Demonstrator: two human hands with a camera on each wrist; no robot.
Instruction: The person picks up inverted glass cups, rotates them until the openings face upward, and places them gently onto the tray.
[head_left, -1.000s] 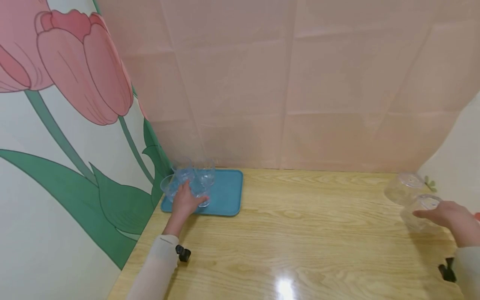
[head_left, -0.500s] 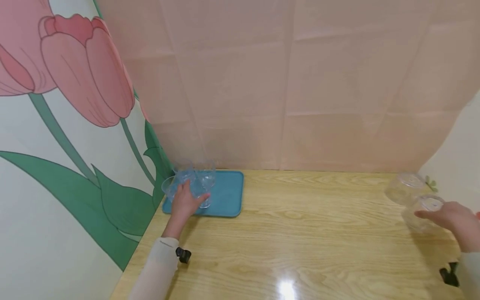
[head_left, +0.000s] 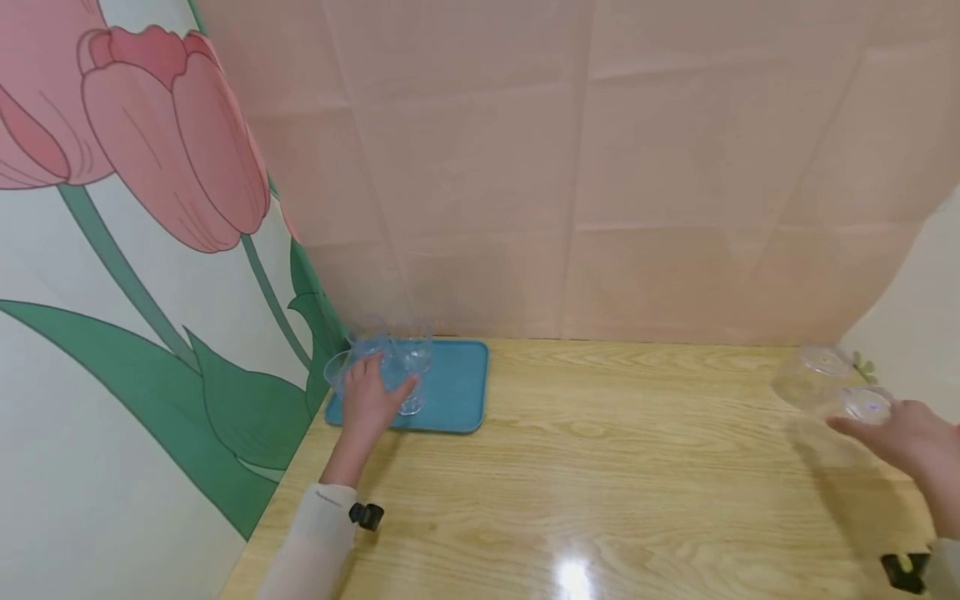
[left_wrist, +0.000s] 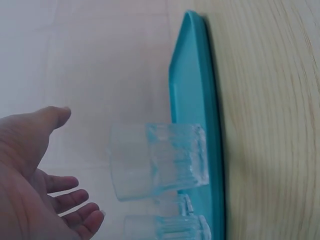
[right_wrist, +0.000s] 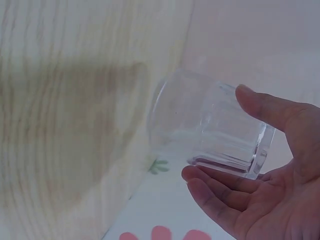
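Lifted since the earlier head frames: the clear glass [head_left: 862,407] at the right edge of the wooden table [head_left: 615,467], which a second ago stood upside down on the wood under the right hand [head_left: 900,437], now hangs tilted above it with its shadow on the surface below. The right wrist view shows thumb and curled fingers [right_wrist: 220,192] grasping this tumbler [right_wrist: 210,130] by its thick base end, mouth pointing away. A second inverted glass [head_left: 813,377] just behind it has not shifted. On the left, change is slight: the left hand [head_left: 367,398] sits a little further in among the cluster of glasses [head_left: 390,354] on the teal tray [head_left: 453,392] in the corner. From the left wrist view the palm [left_wrist: 27,180] is released, fingers relaxed and apart from the nearest ribbed glass [left_wrist: 157,160], grasping nothing. Judgement: one glass has been picked up at the right; the tray group is approached but not yet seized. Tray and tulip-printed backdrop [head_left: 150,167] are unchanged.
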